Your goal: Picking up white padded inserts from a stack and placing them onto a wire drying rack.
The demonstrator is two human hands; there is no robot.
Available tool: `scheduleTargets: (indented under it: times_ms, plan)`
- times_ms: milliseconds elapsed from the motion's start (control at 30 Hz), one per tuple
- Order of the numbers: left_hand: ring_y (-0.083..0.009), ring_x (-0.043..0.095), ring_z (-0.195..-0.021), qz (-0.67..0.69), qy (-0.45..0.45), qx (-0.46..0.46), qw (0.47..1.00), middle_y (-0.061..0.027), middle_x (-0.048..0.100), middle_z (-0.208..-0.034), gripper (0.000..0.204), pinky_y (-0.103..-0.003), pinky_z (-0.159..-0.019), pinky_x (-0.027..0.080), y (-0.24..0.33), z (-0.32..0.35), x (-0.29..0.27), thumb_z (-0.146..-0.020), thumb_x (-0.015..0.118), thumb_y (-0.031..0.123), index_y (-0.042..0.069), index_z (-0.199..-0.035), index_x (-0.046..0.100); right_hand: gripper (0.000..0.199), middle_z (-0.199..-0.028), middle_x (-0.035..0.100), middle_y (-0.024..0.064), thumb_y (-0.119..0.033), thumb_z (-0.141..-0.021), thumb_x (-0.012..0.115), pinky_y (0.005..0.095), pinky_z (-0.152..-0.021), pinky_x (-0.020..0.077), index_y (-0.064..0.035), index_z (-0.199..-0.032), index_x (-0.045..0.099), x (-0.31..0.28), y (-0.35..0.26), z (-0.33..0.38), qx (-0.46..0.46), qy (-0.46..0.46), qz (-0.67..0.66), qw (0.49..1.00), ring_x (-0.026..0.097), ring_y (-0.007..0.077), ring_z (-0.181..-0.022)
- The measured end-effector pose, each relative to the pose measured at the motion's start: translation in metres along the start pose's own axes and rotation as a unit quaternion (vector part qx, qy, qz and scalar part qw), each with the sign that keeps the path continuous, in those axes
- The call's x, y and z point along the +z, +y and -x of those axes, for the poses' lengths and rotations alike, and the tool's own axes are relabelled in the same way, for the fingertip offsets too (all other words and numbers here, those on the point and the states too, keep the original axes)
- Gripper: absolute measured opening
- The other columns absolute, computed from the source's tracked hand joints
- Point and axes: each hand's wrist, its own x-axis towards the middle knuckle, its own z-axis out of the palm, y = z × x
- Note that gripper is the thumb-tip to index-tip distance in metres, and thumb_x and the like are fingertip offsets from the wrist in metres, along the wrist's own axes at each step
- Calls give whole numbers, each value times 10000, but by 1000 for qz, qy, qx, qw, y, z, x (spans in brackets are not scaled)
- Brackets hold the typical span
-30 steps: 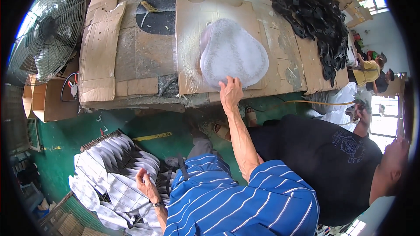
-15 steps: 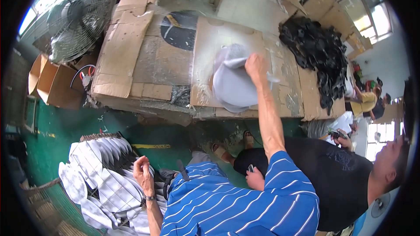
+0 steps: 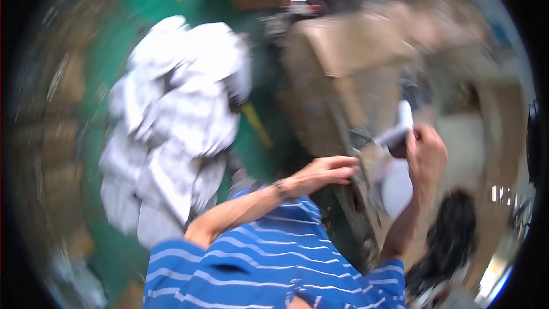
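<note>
White piece (image 3: 405, 115) is pinched in the fingers of the right hand (image 3: 428, 151), which is the nearer hand. From these fingers it lies toward 10 o'clock; it looks bent, one part pointing to 12, other part to 8. The left hand (image 3: 321, 174) has straight fingers, with nothing visible inside; the piece is at its 2 o'clock. Farther, at its 10 o'clock, is a blurred white heap (image 3: 183, 103).

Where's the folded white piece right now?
In the head view, right of centre: the folded white piece is in the right hand, with a rounded white shape just below it in the picture.
</note>
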Motion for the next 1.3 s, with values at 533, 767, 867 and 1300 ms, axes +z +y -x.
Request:
scheduleTargets:
  times_ms: [533, 767, 867, 1300]
  plan:
    - [-232, 664, -1133, 253, 417, 508, 710, -120, 651, -1239, 481, -389, -1004, 555, 115, 193, -178, -1001, 612, 54, 32, -1449, 438, 106, -893, 688, 89, -149, -858, 748, 410, -788, 545, -71, -927, 729, 112, -402, -22, -433, -81, -168, 882, 688, 293, -905]
    - [-279, 631, -1214, 282, 398, 640, 594, -141, 609, -1318, 579, -450, -1068, 537, 117, 260, -214, -976, 657, 49, 35, -1491, 393, 137, -883, 633, 107, -138, -888, 736, 436, -736, 516, -70, -1004, 711, 123, -494, 6, -520, 6, -242, 819, 643, 316, -847]
    - [-301, 603, -1254, 289, 446, 646, 548, -151, 557, -1391, 579, -468, -1104, 509, 77, 263, -228, -976, 657, 58, 43, -1488, 387, 138, -879, 604, 98, -126, -867, 748, 429, -707, 507, -82, -984, 689, 159, -500, 27, -549, -1, -260, 794, 624, 309, -821]
    - [-244, 623, -1145, 368, 389, 624, 569, -97, 666, -1173, 269, -425, -1065, 482, 98, 270, -298, -916, 569, 51, 28, -1179, 623, 163, -872, 673, 152, -216, -846, 740, 467, -771, 520, -58, -885, 754, 215, -533, -11, -537, -74, -251, 802, 654, 350, -867]
